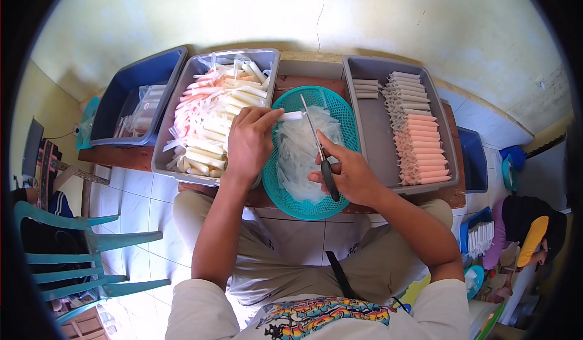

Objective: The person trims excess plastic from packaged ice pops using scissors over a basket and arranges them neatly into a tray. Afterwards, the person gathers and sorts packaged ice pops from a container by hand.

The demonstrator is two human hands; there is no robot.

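My left hand is closed on a white plastic-wrapped stick, which points right over a green mesh basket. In my right hand is a pair of scissors, its blades reaching up to the tip of the stick. Clear plastic scraps fill much of the basket. Left of it, a grey tray holds a loose heap of pink and cream sticks. The grey tray on the right bears neat rows of pink sticks and whitish ones.
A dark blue tray with some packets stands at the far left. Green plastic chair at lower left. At the right, another person is beside a blue container of white sticks. A wall rises behind the trays.
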